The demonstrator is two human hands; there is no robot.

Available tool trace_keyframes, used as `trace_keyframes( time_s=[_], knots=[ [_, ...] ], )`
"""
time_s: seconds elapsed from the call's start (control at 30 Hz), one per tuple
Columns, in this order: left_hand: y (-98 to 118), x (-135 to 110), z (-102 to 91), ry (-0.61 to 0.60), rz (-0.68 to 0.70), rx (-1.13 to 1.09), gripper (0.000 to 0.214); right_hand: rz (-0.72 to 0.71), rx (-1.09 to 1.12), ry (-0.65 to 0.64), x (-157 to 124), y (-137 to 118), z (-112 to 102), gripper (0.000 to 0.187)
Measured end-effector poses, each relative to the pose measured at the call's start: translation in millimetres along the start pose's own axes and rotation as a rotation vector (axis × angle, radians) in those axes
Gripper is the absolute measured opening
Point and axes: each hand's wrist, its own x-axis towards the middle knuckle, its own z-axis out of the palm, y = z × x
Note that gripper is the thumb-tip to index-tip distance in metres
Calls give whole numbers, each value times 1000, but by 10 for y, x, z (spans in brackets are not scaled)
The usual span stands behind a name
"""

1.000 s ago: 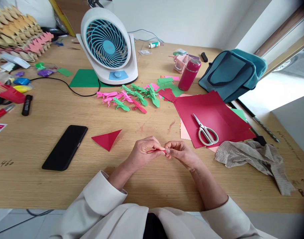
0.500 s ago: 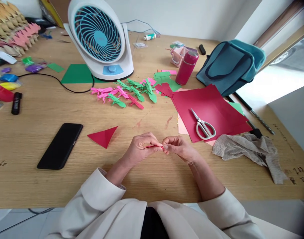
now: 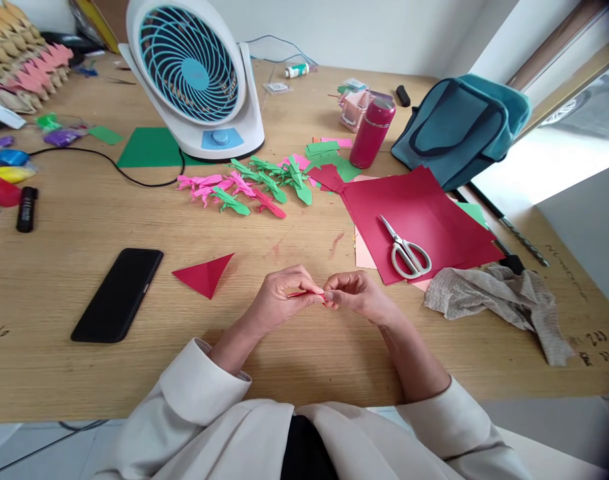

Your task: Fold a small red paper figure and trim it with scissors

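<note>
My left hand (image 3: 289,295) pinches a narrow folded piece of red paper (image 3: 299,294) just above the table's front part. The fingertips of my right hand (image 3: 352,293) close on the right end of the same paper, touching the left fingers. Most of the paper is hidden by my fingers. To the left of my hands lies a flat red paper triangle (image 3: 207,275). Beyond my hands is a cluster of folded paper figures in green (image 3: 272,183), pink (image 3: 202,187) and red (image 3: 269,204).
White-handled scissors (image 3: 408,257) lie on a stack of red paper sheets (image 3: 449,220), with a crumpled grey cloth (image 3: 484,293) nearby. A black phone (image 3: 117,295) is at left. Behind stand a white fan (image 3: 197,77), a red bottle (image 3: 372,133) and a teal bag (image 3: 459,130).
My hands stay almost in place with the red paper pinched between them, the fingers shifting only slightly. The whole view has moved a little.
</note>
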Motion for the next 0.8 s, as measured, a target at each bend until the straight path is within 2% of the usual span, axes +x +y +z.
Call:
trace_keyframes(
  time_s=[0.37,0.8],
  knots=[
    [-39,-24,41,0,-113,-73,7,-7,-90,-16,-17,9,-10,33],
    [-8,-29,64,47,-106,-92,4,-47,-122,-9,8,85,-13,35]
  ],
)
